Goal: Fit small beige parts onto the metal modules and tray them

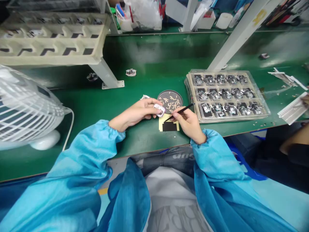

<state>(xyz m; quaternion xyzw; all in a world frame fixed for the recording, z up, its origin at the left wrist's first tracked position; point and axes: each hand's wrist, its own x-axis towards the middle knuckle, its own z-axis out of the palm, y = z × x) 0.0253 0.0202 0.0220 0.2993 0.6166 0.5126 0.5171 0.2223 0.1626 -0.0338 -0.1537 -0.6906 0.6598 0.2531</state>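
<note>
My left hand (145, 111) pinches a small white casing (159, 110), tilted beside the round dish. In my right hand (187, 122) are thin black tweezers (184, 109), their tips pointing down and left near a yellow sheet (161, 124) that carries a black rectangular piece (170, 126). Whether the tips grip anything is too small to tell. Just beyond both hands lies a dark round dish (159, 96) with many tiny tan pieces in it. Another white part (145, 96) shows partly behind my left hand.
On the right, a clear tray (264, 111) holds rows of small assemblies. A white fan (31, 106) and a shelf post (106, 74) stand left; a tray of parts (96, 58) sits above. One loose assembly (131, 72) lies farther back. Another person's arm (295, 137) is at far right.
</note>
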